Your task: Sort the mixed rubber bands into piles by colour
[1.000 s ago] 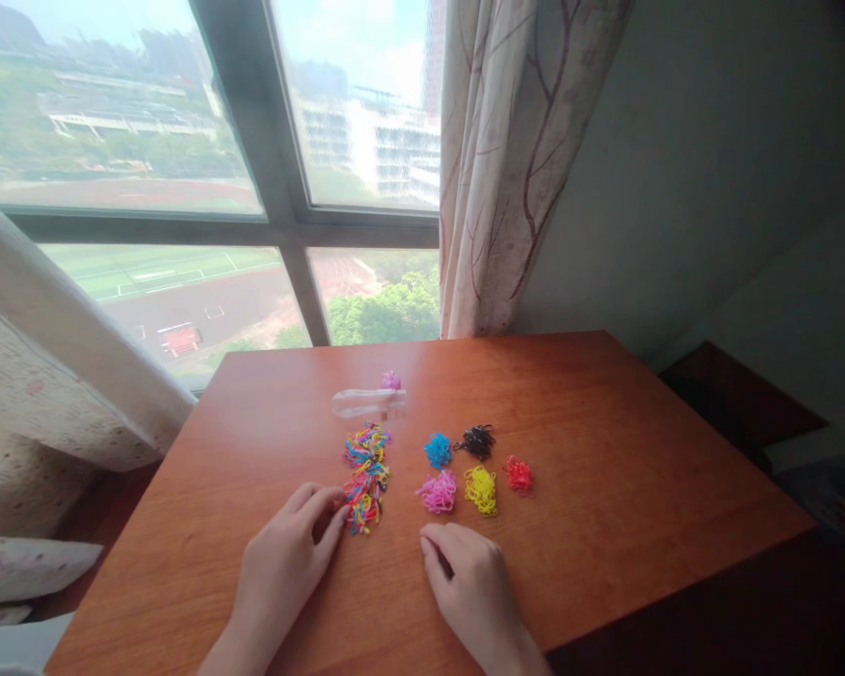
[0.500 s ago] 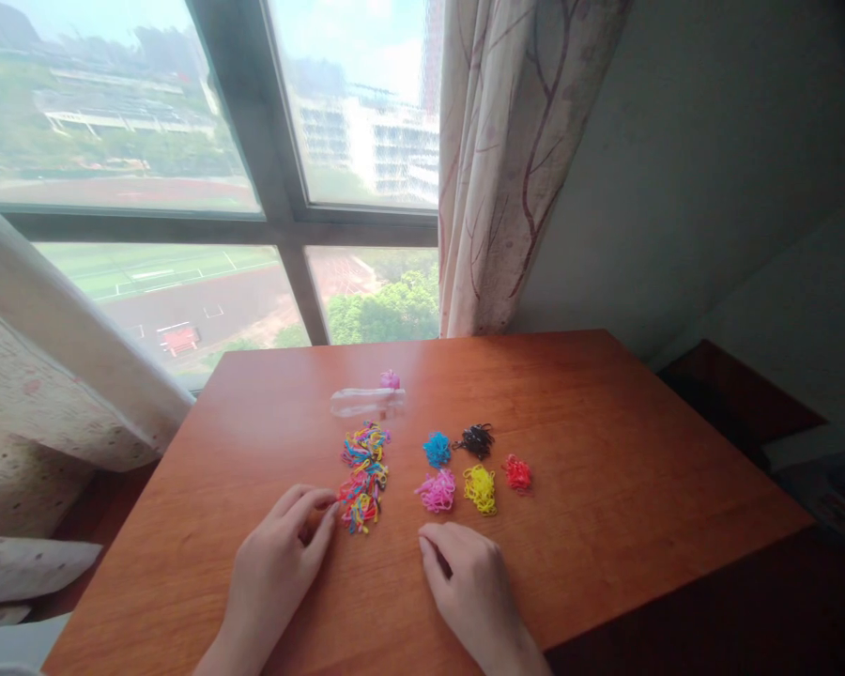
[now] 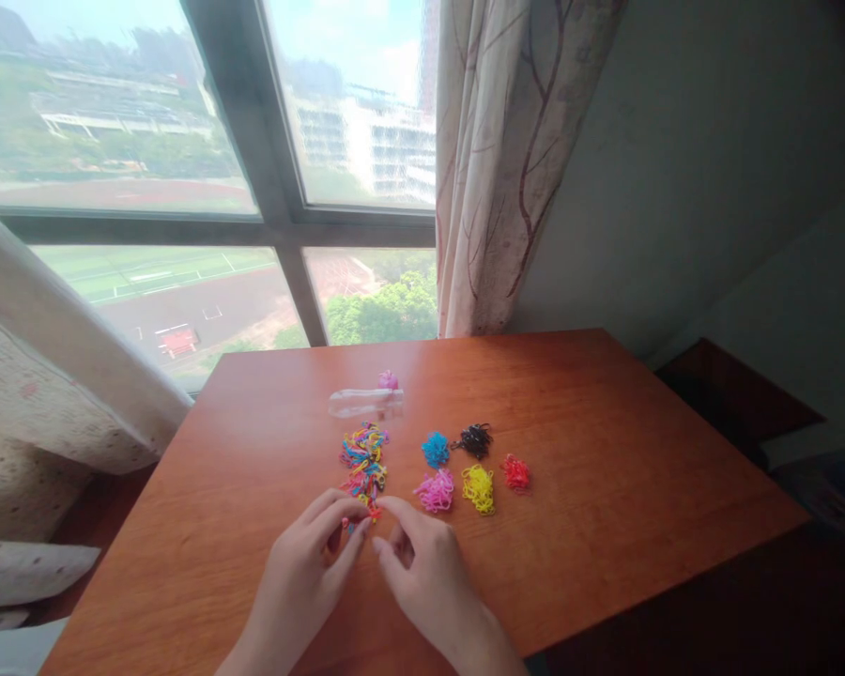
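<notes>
My left hand [image 3: 314, 554] pinches a small red rubber band [image 3: 375, 514] between thumb and fingertips, low over the near end of a mixed-colour pile of rubber bands [image 3: 362, 451]. Facing it, my right hand [image 3: 426, 559] has its index fingertip close to the red band, with the thumb apart from it; whether it touches the band is hard to tell. To the right lie sorted heaps: blue bands [image 3: 436, 449], black bands [image 3: 476, 439], pink bands [image 3: 435, 490], yellow bands [image 3: 479, 489] and red bands [image 3: 516, 474]. My left hand partly hides the mixed pile.
Behind the mixed pile lies a clear plastic bottle-like container [image 3: 356, 404], with a small pink-purple object [image 3: 388, 379] beside it. The wooden table [image 3: 606, 451] reaches to the window and a patterned curtain [image 3: 493, 188]. Its right edge borders a dark area.
My left hand has moved right from the mixed pile with a red rubber band. My right hand has come left to meet it, its thumb and index finger now spread.
</notes>
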Motion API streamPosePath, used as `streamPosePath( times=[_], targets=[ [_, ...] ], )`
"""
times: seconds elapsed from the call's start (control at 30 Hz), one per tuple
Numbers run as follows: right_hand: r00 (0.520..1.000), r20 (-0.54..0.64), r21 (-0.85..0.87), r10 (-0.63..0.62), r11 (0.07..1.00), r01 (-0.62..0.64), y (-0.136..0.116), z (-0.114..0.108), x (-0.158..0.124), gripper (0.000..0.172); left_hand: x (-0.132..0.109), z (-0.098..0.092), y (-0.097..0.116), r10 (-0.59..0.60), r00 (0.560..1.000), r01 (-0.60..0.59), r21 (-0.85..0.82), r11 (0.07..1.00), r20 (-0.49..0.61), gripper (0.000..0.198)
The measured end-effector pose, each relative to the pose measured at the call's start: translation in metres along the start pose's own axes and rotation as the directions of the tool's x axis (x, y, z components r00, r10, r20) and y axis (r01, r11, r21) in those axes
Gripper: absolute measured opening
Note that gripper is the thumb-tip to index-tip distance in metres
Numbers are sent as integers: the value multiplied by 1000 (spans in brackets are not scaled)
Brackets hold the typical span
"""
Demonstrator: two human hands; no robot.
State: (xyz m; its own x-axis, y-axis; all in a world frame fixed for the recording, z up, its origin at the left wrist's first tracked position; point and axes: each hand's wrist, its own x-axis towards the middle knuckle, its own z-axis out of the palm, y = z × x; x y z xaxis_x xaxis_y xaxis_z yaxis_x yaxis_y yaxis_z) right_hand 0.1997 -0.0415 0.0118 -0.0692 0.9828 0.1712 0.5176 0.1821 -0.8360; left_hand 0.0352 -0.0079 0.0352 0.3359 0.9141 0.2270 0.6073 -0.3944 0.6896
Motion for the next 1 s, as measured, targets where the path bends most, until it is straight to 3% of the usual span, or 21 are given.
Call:
streamPosePath(
  times=[0.13,0.4,0.53,0.6,0.73,0.87,1.0],
  targets=[
    [992,-129,87,-1,996,12,3,1,1,18,2,1,9,-6,999,7,-28,1000,44,20],
    [942,-336,-22,-16,1000,9,26,-26,-19,21,24,15,19,72,991,-77,45,996,109,18],
    [941,-339,-104,-21,995,-16,45,-44,-39,25,57,35,47,144,965,-175,129,976,221,16],
    [938,-346,-146,-21,989,-31,52,-50,-48,27,76,49,64,182,926,-257,200,946,330,18],
    [930,-366,-184,-24,982,-47,60,-57,-61,29,106,82,91,252,870,-359,195,913,423,13],
    [926,-377,-187,-20,981,-55,62,-56,-63,31,124,109,103,263,837,-406,221,887,480,14],
    [931,-364,-167,-15,985,-50,64,-55,-62,31,130,121,106,248,823,-420,253,871,511,15]
  ],
)
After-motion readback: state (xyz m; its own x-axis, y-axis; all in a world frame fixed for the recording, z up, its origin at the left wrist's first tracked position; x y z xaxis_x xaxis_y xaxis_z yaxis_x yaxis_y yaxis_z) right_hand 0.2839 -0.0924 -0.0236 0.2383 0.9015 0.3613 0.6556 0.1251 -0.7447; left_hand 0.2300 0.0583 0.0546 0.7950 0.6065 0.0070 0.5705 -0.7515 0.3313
